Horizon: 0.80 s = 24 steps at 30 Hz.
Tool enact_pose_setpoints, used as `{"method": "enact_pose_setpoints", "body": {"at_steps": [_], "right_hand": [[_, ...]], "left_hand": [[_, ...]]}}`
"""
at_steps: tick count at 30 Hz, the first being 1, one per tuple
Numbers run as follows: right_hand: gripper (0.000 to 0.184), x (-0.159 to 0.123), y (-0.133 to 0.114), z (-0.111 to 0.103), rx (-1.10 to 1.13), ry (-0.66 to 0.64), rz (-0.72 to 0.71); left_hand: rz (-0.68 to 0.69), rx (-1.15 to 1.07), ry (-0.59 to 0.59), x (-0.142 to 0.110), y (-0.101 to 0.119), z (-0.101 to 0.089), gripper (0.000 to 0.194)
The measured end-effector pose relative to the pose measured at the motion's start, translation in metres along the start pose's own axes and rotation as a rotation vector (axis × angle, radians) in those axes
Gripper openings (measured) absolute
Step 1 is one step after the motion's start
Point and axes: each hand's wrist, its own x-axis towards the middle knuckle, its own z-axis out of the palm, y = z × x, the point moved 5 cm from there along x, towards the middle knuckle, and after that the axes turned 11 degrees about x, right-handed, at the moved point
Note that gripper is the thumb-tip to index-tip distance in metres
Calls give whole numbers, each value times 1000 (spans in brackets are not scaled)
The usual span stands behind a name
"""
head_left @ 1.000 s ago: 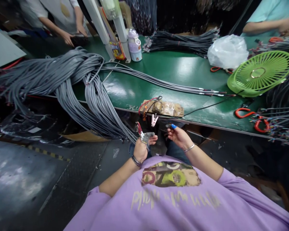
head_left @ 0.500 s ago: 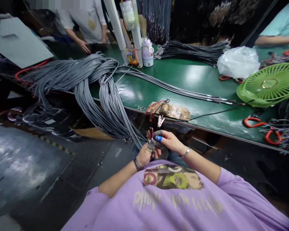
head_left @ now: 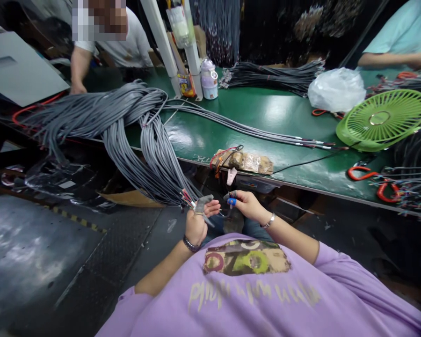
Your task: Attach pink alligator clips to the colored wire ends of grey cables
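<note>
My left hand (head_left: 196,227) has its fingers stretched to the right, with a grey cover on the thumb. A grey cable end (head_left: 193,205) lies across this hand under the thumb, its red, white and dark wires fanning out to the upper left. My right hand (head_left: 247,205) is pinched closed a short way to the right, blue wrap on one fingertip and a grey cover on another. What its fingertips hold, if anything, is too small to make out. Beside my left hand, a thick bundle of grey cables (head_left: 126,112) hangs over the table edge.
On the green table (head_left: 266,110) stand a green fan (head_left: 379,117), a lilac bottle (head_left: 209,79) and a clear plastic bag (head_left: 337,89). A taped cardboard strip (head_left: 252,161) sits at the front edge. Black cables (head_left: 273,77) lie behind. Two co-workers are across the table.
My hands have moved apart; the left went leftward and its fingers straightened. The wires now point to the upper left instead of up. The co-worker at the left has leaned and reached toward the cable bundle.
</note>
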Motion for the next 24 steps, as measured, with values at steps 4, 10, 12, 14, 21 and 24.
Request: {"method": "enact_pose_setpoints", "body": {"at_steps": [4,10,12,14,21,24], "right_hand": [[23,-10,-6,7,-13,-70,-37],[28,-15,-5,11,131,-67,83],[28,-14,-4,9,82,-63,72],[25,-12,-5,7,43,-51,47],[24,-5,-7,6,114,-28,87],[30,-5,-6,4,173,-19,134]], "left_hand": [[-8,32,-141,-2,-3,17,41],[-69,237,-385,-9,-15,33,44],[-48,344,-388,-11,-12,31,44],[-40,375,-388,-12,-9,29,44],[-222,333,-486,-16,-8,34,42],[-240,266,-424,-14,-5,35,41]]}}
